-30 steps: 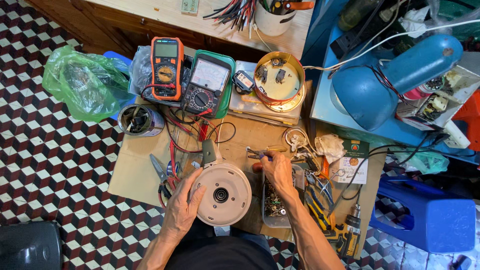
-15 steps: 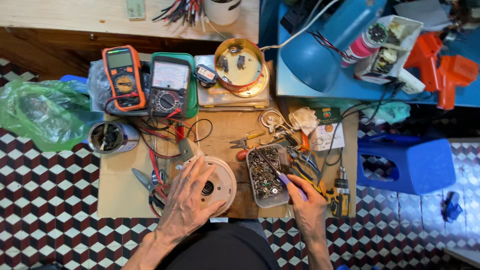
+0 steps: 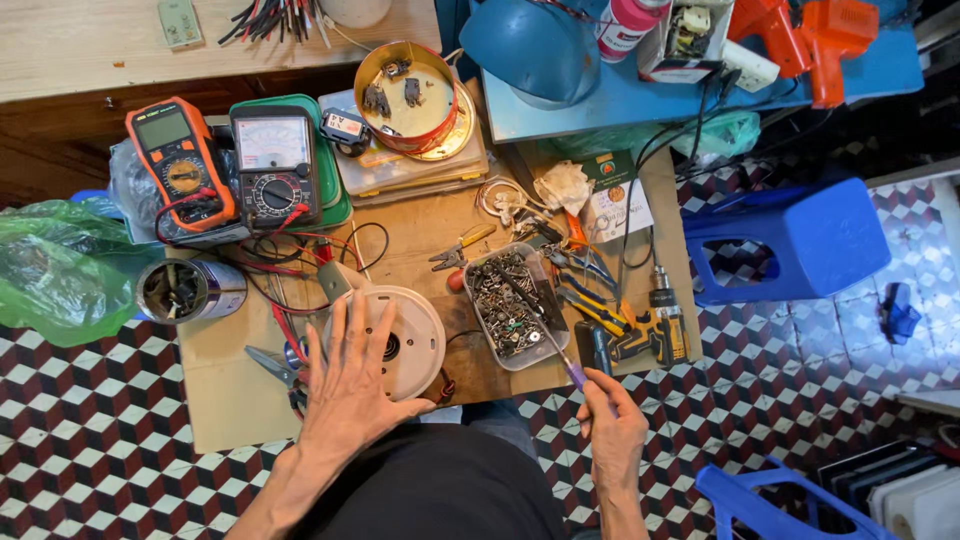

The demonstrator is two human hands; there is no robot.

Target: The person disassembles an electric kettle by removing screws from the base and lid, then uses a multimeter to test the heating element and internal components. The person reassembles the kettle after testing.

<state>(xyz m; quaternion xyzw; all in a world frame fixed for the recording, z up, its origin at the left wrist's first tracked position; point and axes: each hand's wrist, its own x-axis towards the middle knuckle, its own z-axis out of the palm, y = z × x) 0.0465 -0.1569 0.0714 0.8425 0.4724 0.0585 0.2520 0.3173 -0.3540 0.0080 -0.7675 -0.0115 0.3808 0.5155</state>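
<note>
Head cam, looking down: low wooden work board [image 3: 440, 235] over a checkered red/white/black tile floor [image 3: 90, 400]; pale wood bench [image 3: 100, 45] at top, blue table [image 3: 640, 95] top right.

Item: round cream-white appliance base [image 3: 415, 340], disc-shaped w/ dark centre hole, lying flat on the board's near edge, just left of the parts tray. Left hand [image 3: 350, 385] rests on it palm down, fingers spread flat, not gripping. Right hand [image 3: 612, 430] off the board's near edge, fingers pinched round the purple handle of a thin screwdriver [image 3: 545, 335]; shaft angles up-left, tip in the clear plastic tray [image 3: 512, 305] of mixed screws.

Count:
- Meters, 2: orange digital multimeter [image 3: 180, 165], black analog meter [image 3: 275, 165] on a green case, side by side, top left.
- Round tin [image 3: 415, 95] w/ small parts, 1.
- Metal can [image 3: 190, 290], 1, left edge.
- Green plastic bag [image 3: 55, 270], 1, on floor left.
- Blue plastic stools, 2: one [image 3: 790, 245] right of board, one [image 3: 770, 500] bottom right.
- Yellow/black cordless driver [image 3: 650, 335], 1, right of tray.
- Blue lamp shade [image 3: 530, 50], 1.
</note>
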